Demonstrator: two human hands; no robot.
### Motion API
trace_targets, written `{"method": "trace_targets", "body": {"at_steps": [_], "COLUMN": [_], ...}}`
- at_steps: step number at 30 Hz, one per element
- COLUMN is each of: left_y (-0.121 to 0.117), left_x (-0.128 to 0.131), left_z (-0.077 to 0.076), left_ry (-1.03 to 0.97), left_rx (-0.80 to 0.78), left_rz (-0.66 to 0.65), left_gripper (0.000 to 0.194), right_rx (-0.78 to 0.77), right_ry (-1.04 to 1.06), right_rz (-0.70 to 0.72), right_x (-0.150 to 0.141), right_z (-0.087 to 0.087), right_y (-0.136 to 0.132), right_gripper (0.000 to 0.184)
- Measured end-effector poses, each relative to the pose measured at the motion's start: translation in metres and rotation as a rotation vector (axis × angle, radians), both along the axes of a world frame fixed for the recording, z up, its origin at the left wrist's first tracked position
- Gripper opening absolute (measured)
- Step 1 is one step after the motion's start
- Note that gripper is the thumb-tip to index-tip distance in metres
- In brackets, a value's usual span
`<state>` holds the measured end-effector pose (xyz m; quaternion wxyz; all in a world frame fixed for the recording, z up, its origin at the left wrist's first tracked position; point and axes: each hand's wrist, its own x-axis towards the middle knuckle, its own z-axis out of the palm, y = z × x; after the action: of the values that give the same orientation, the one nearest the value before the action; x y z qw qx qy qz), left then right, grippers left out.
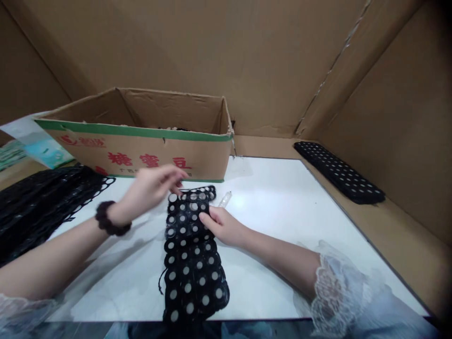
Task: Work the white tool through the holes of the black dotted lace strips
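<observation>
A long black sheet with rows of round pale spots (186, 268) lies on the white table, its near end reaching over the front edge. Its far end is folded or overlapped, with a short piece angled to the right. My right hand (226, 226) is closed on the sheet's upper right edge, thumb on top. Just over the sheet's far left corner is my left hand (153, 188), fingers loosely bent and apart, slightly blurred. It appears to hold nothing; whether a fingertip touches the sheet is unclear. A small clear plastic piece (225, 198) lies beyond my right hand.
A cardboard box (141, 150) with red lettering stands at the back, dark items partly visible inside. Black ring-edged sheets (45, 202) are heaped at left, near a pale blue-green packet (45, 148). A black spotted stack (339, 172) lies at right beside the cardboard wall (399, 108).
</observation>
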<state>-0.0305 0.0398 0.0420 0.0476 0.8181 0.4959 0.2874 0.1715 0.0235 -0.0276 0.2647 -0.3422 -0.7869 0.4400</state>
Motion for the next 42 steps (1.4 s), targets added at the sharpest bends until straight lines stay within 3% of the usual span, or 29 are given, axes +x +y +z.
{"method": "trace_targets", "body": {"at_steps": [2, 4, 7, 9, 11, 13, 15, 18, 22, 26, 28, 30, 31, 34, 36, 39, 40, 42], "left_y": [0.02, 0.044, 0.068, 0.065, 0.045, 0.018, -0.005, -0.02, -0.022, -0.023, -0.01, 0.015, 0.03, 0.066, 0.069, 0.038, 0.024, -0.004], "left_x": [-0.019, -0.038, -0.052, -0.046, -0.03, -0.011, 0.005, 0.016, 0.024, 0.027, 0.017, -0.001, -0.013, -0.039, -0.043, -0.027, -0.02, -0.006], "left_z": [0.018, 0.038, 0.06, 0.063, 0.055, 0.039, 0.018, -0.007, -0.02, -0.012, 0.005, 0.029, 0.043, 0.073, 0.077, 0.058, 0.048, 0.025], "left_ry": [-0.047, 0.027, 0.166, 0.214, 0.219, 0.277, 0.467, 0.505, 0.406, 0.254, 0.154, 0.097, 0.091, 0.215, 0.25, 0.242, 0.247, 0.356], "left_rx": [0.281, 0.516, 0.538, 0.52, 0.579, 0.597, 0.388, 0.128, 0.01, -0.028, 0.164, 0.499, 0.569, 0.518, 0.5, 0.581, 0.644, 0.62], "left_rz": [0.315, 0.519, 0.559, 0.535, 0.443, 0.181, -0.168, -0.338, -0.344, -0.136, 0.107, 0.407, 0.495, 0.51, 0.484, 0.41, 0.322, -0.023], "left_gripper": [0.032, 0.038, 0.039, 0.041, 0.038, 0.03, 0.03, 0.034, 0.029, 0.027, 0.027, 0.025, 0.027, 0.03, 0.043, 0.035, 0.029, 0.02], "right_rx": [-0.021, -0.043, -0.108, -0.183, -0.252, -0.268, -0.205, -0.048, 0.064, 0.087, 0.059, 0.026, 0.009, -0.071, -0.134, -0.199, -0.207, -0.201], "right_ry": [0.01, 0.065, 0.191, 0.263, 0.295, 0.28, 0.254, 0.21, 0.106, 0.09, 0.073, 0.067, 0.077, 0.153, 0.202, 0.266, 0.291, 0.356], "right_rz": [-0.008, -0.026, -0.018, 0.021, 0.053, 0.061, 0.064, 0.061, 0.026, 0.019, 0.017, 0.028, 0.034, 0.03, 0.027, -0.005, -0.032, -0.1], "right_x": [0.0, 0.0, -0.001, -0.001, -0.001, -0.002, -0.002, -0.002, -0.001, -0.001, 0.0, 0.0, 0.0, 0.0, -0.001, -0.002, -0.002, -0.001], "right_z": [-0.001, -0.002, -0.004, -0.005, -0.006, -0.006, -0.005, -0.002, 0.0, 0.002, 0.002, 0.002, 0.002, 0.001, 0.0, -0.001, -0.001, 0.0], "right_y": [-0.001, -0.001, 0.0, 0.001, 0.002, 0.002, 0.002, 0.002, 0.001, -0.001, -0.002, -0.003, -0.003, -0.004, -0.003, -0.002, -0.002, -0.001], "right_gripper": [0.03, 0.025, 0.017, 0.018, 0.02, 0.023, 0.023, 0.02, 0.022, 0.022, 0.023, 0.021, 0.02, 0.019, 0.019, 0.017, 0.017, 0.015]}}
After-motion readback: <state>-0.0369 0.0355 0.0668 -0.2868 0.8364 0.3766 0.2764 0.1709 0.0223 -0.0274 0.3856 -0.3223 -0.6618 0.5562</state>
